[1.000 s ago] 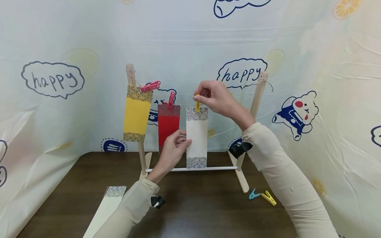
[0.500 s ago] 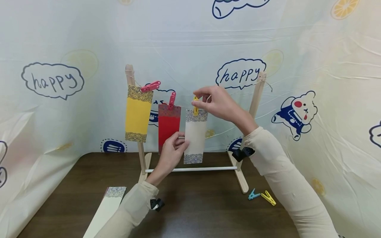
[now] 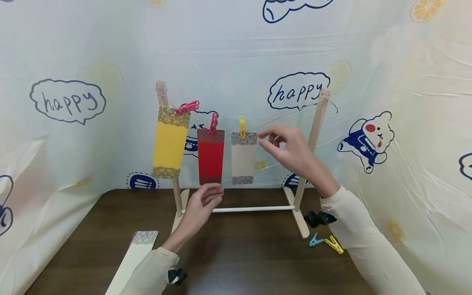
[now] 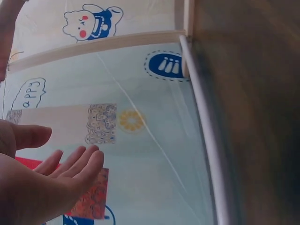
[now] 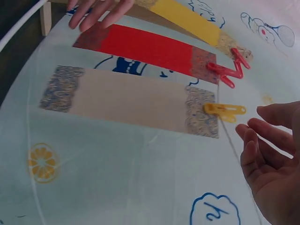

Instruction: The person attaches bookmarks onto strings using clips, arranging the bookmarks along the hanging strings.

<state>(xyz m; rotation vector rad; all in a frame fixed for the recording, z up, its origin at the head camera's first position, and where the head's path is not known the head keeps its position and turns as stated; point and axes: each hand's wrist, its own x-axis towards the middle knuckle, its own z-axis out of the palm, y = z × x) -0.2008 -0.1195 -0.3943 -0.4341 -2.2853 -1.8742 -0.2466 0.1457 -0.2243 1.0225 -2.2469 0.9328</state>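
Three hang pegged on the string: yellow card, red card, white card. A fourth card, blue peg and yellow peg lie unused on the surface. Left hand near the red, right hand beside the white: both empty, fingers loose.

Pale backdrop with "happy" bubbles, cartoon bear, orange slices; dark brown table before it
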